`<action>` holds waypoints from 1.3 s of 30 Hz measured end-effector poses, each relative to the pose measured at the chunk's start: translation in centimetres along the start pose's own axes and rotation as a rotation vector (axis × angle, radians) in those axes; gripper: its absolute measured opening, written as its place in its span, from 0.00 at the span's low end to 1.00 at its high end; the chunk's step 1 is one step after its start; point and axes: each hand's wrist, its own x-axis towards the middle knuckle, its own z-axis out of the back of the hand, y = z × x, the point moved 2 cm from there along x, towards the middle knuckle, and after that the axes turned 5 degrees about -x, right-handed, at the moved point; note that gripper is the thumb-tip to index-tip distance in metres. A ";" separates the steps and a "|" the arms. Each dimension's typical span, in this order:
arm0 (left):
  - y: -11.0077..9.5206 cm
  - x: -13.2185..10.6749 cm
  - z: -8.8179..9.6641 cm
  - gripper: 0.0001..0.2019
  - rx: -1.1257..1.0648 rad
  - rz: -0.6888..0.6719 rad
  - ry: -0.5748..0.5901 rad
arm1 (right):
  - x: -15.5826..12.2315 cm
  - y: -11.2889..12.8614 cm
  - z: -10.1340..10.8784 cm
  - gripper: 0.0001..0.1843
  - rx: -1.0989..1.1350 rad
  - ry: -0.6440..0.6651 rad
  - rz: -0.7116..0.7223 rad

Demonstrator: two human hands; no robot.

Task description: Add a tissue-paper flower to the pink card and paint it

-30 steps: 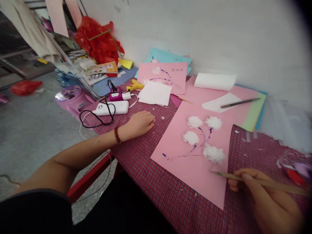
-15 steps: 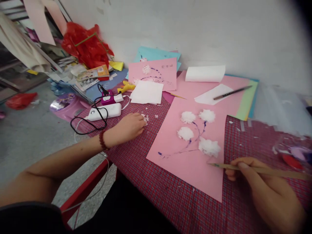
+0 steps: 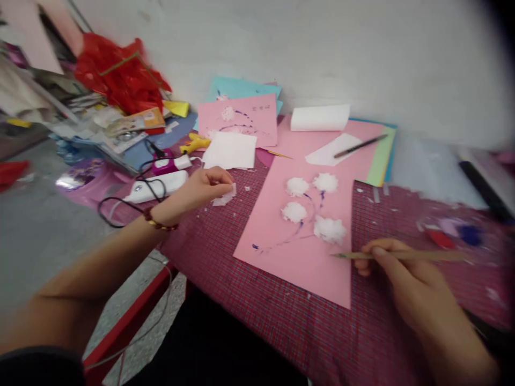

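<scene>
My left hand (image 3: 201, 188) hovers just above the checked red tablecloth (image 3: 249, 300), fingers pinched on a small white paper scrap (image 3: 225, 196). A beaded bracelet circles that wrist. My right hand (image 3: 406, 279) is closed round a thin wooden paintbrush (image 3: 402, 255), whose tip lies at the lower right edge of a pink sheet (image 3: 298, 252). That sheet bears several white fluffy tissue flowers (image 3: 330, 229) on purple painted stems.
A white power strip (image 3: 155, 186) with black cable and a purple plug lie left of my hand. White paper (image 3: 230, 150), a yellow glue gun (image 3: 195, 143), more coloured sheets, a second brush (image 3: 360, 146) and a white roll (image 3: 319, 117) lie by the wall. Red plastic (image 3: 116, 72) sits far left.
My left hand has lifted off the cloth with a white scrap pinched in its fingers. The view has swung right, and my right hand has kept the brush at the pink sheet.
</scene>
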 end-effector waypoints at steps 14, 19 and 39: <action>-6.5 4.2 -14.6 0.06 -0.278 -0.084 0.532 | 0.3 1.0 -1.1 0.12 0.193 -0.007 -0.005; -4.9 4.6 -15.4 0.06 -0.282 0.011 0.628 | 0.6 0.9 -1.5 0.11 0.217 -0.017 -0.014; -4.8 3.4 -16.9 0.09 0.154 -0.494 0.738 | 1.1 1.5 -1.9 0.08 0.246 -0.133 -0.029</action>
